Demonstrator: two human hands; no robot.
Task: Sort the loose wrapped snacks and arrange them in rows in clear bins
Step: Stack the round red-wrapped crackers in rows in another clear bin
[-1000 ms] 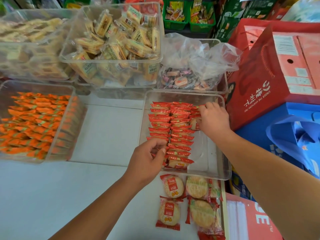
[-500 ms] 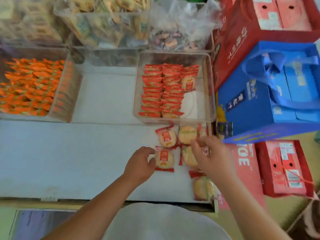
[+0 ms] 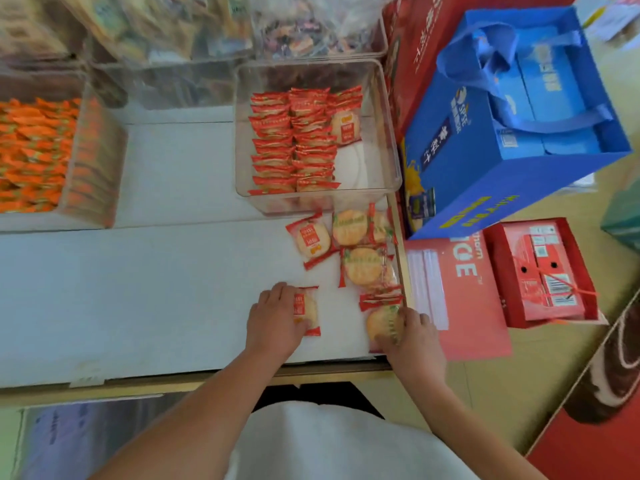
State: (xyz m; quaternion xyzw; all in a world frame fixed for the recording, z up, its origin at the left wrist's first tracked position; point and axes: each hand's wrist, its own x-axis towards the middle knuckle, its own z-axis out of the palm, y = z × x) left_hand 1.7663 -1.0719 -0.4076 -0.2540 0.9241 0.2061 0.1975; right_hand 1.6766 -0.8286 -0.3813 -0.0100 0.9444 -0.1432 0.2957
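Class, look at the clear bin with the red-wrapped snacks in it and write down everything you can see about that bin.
The clear bin is a rectangular, open-topped box that looks like transparent plastic, standing upright on the white shelf near its right edge. Inside, red-wrapped snacks lie in two full overlapping rows, with a short third row begun at the back; the rest of the right side is bare. Neither hand touches it. Loose snacks lie just in front.
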